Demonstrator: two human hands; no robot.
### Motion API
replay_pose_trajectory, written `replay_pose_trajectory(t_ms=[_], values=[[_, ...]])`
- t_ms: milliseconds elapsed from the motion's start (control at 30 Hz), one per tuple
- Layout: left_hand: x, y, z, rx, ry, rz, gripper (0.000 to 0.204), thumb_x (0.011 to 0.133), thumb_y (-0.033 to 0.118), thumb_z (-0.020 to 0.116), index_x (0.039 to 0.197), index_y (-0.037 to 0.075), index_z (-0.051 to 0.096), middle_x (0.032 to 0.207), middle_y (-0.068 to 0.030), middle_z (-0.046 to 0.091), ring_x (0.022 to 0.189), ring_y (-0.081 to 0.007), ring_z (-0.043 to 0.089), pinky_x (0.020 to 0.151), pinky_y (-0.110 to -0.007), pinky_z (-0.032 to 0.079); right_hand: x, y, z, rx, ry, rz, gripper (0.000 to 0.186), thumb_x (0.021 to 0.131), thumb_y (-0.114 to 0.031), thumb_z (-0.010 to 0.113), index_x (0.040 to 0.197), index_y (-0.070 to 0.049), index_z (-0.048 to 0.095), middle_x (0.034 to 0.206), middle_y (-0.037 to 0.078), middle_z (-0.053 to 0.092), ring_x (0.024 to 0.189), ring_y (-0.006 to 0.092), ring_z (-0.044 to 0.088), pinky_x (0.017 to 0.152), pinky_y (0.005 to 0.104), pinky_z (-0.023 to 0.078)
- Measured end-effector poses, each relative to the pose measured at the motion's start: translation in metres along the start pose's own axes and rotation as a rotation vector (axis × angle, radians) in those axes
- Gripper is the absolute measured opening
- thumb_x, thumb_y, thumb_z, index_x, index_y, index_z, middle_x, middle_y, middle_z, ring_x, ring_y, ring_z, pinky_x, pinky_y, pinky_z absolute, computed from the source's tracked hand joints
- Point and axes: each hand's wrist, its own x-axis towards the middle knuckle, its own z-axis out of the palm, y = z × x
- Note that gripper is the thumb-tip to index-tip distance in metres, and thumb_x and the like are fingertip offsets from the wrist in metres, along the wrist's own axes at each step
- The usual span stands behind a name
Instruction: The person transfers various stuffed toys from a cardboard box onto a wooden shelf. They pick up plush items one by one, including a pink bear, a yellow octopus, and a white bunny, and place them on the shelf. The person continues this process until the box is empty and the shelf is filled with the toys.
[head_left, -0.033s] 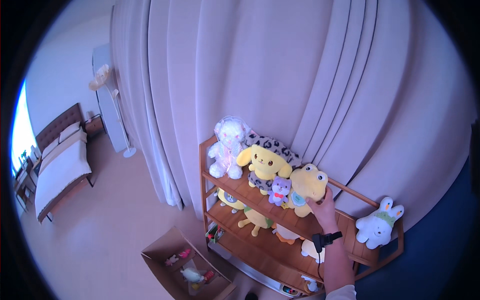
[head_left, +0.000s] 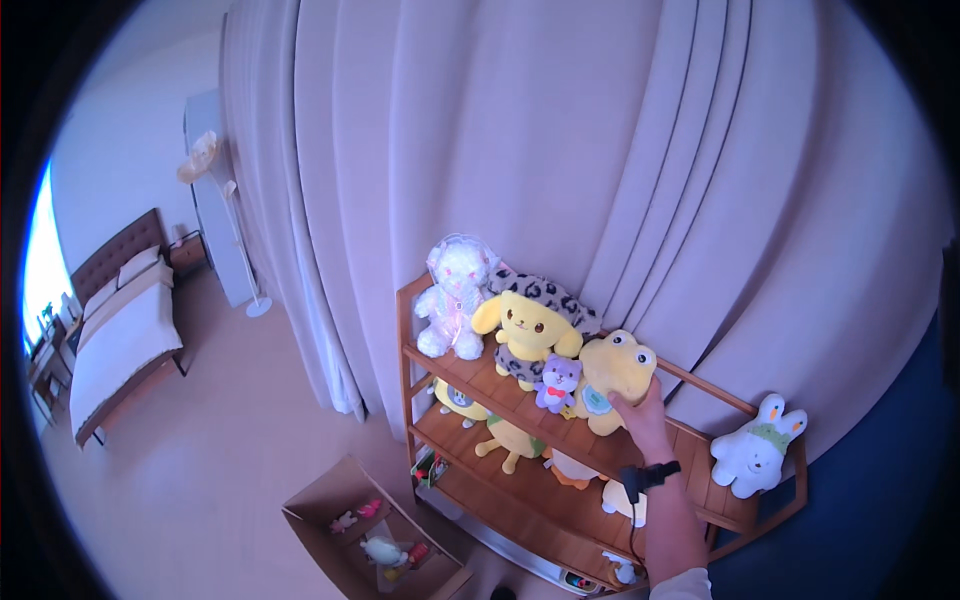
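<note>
Clamping the frog [head_left: 617,370] by one side in its grip, the right hand [head_left: 645,402] has its thumb in front. The frog sits on the top shelf [head_left: 700,468], just beside the purple plush [head_left: 557,384]; the rabbit [head_left: 752,458] is well apart, near the shelf's right end.

Behind everything, a floor-length, mauve-grey curtain [head_left: 500,120], hanging in deep vertical folds. To its left, a slender floor lamp [head_left: 240,235] with ruffled pale shades [head_left: 199,157] and a round white base [head_left: 259,306], just before a tall grey panel [head_left: 205,125]. Farther left, a bed [head_left: 125,345] dressed in white with a beige band near the top, two pillows [head_left: 139,263] and a brown tufted headboard [head_left: 115,253]; close beside that headboard, a wooden nightstand [head_left: 187,253]. At the far left rim, a glaring window [head_left: 37,265] and, near it, a small green plant [head_left: 46,314]. Underneath, a pale, pinkish floor [head_left: 235,420]; at lower right, a dark blue surface [head_left: 875,470], too dim to identify.
</note>
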Motion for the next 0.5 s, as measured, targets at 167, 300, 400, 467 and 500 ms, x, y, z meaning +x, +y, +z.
replay_pose_trajectory(t_ms=[167, 300, 400, 467, 500], values=[[0.000, -0.019, -0.008, 0.030, -0.009, 0.102, 0.015, 0.083, 0.032, 0.066, 0.090, 0.019, 0.069, 0.098, -0.0077, 0.068, 0.080, -0.0272, 0.064, 0.068, -0.052, 0.050, 0.010, 0.003, 0.006, -0.190, 0.081, 0.159, 0.056, 0.081, -0.023, 0.082, 0.125, -0.002, 0.056, 0.120, 0.020, 0.070, 0.112, 0.0317, 0.069, 0.096, 0.0423, 0.053], [-0.012, -0.047, -0.022, 0.232, -0.081, 0.549, 0.017, 0.083, 0.034, 0.065, 0.092, 0.019, 0.071, 0.100, -0.0081, 0.069, 0.083, -0.0279, 0.065, 0.071, -0.053, 0.051, -0.045, -0.032, -0.016, 0.128, 0.245, -0.061, 0.038, 0.088, -0.003, 0.070, 0.124, 0.000, 0.057, 0.117, 0.014, 0.070, 0.106, 0.0206, 0.067, 0.094, 0.0353, 0.054], [-0.020, -0.033, 0.005, -0.300, 0.098, -0.246, 0.018, 0.085, 0.033, 0.064, 0.090, 0.018, 0.071, 0.096, -0.0093, 0.070, 0.085, -0.0293, 0.067, 0.075, -0.052, 0.052, -0.111, -0.048, -0.028, 0.264, 0.073, 0.011, 0.044, 0.088, 0.005, 0.066, 0.129, 0.002, 0.051, 0.125, 0.015, 0.063, 0.110, 0.0223, 0.065, 0.098, 0.0384, 0.054], [-0.029, -0.031, 0.002, -0.182, 0.083, -0.167, 0.017, 0.085, 0.033, 0.063, 0.087, 0.018, 0.071, 0.094, -0.0091, 0.070, 0.085, -0.0288, 0.067, 0.075, -0.051, 0.052, -0.158, -0.071, 0.006, 0.514, -0.099, 0.240, 0.044, 0.089, 0.000, 0.069, 0.129, 0.000, 0.052, 0.126, 0.013, 0.062, 0.116, 0.0213, 0.062, 0.099, 0.0379, 0.053], [-0.029, -0.028, 0.002, -0.145, 0.072, -0.132, 0.017, 0.085, 0.032, 0.063, 0.086, 0.018, 0.071, 0.093, -0.0090, 0.070, 0.085, -0.0286, 0.067, 0.075, -0.050, 0.052, -0.176, -0.069, 0.020, 0.448, -0.260, 0.287, 0.045, 0.089, -0.005, 0.072, 0.129, -0.001, 0.052, 0.124, 0.012, 0.063, 0.116, 0.0198, 0.062, 0.097, 0.0368, 0.053]])
